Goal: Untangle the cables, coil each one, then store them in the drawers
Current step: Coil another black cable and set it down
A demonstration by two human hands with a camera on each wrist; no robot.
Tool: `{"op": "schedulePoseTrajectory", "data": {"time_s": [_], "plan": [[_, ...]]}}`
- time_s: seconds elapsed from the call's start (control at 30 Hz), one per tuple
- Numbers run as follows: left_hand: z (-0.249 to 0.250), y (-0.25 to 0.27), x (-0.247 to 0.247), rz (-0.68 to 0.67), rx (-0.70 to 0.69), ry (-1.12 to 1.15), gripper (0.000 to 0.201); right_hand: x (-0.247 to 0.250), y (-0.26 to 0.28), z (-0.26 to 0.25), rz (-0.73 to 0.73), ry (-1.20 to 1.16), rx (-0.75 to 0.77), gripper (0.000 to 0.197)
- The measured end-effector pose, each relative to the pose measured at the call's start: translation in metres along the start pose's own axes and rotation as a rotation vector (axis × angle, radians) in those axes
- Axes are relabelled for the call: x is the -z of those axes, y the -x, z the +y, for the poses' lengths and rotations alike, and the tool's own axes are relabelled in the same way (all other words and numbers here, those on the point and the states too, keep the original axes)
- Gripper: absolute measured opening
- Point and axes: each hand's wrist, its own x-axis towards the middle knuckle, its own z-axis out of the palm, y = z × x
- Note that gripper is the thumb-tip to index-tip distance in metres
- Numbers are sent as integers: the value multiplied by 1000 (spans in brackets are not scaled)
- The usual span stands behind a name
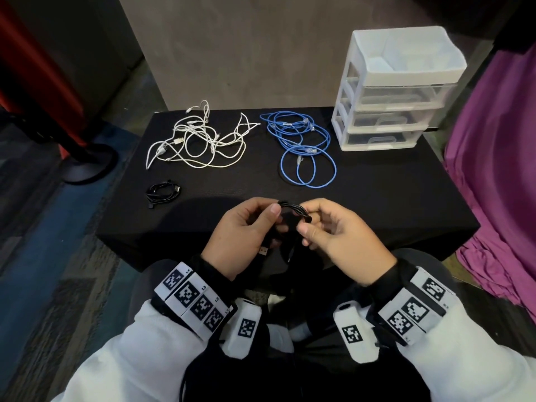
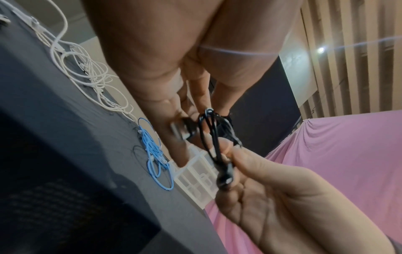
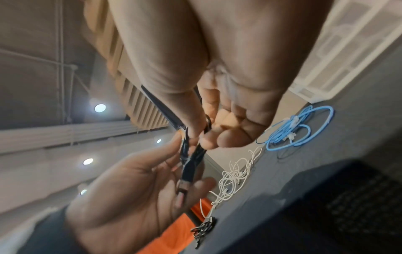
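Both hands hold a black USB cable just above the table's near edge. My left hand grips its gathered loops, and a USB plug hangs below the palm. My right hand pinches the bundle's other side between thumb and fingers. The left wrist view shows the black cable looped between both hands; in the right wrist view the cable and its plug lie across the left palm. A coiled black cable lies at the left. White cables and blue cables lie tangled further back.
A white plastic drawer unit stands at the back right of the black table, its top tray open. Purple cloth hangs to the right. A red post with a black base stands on the floor at left.
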Motion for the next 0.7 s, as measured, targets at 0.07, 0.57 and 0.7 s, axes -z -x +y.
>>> {"op": "schedulePoseTrajectory", "data": {"time_s": [0.07, 0.57, 0.7], "plan": [[-4, 1, 6, -2, 13, -37, 14, 0, -3, -2, 38, -68, -11, 15], [-5, -84, 185, 606, 26, -327, 7, -2, -50, 41, 32, 132, -199, 10], [-14, -99, 230, 713, 101, -453, 12, -12, -72, 38, 28, 170, -228, 12]]}}
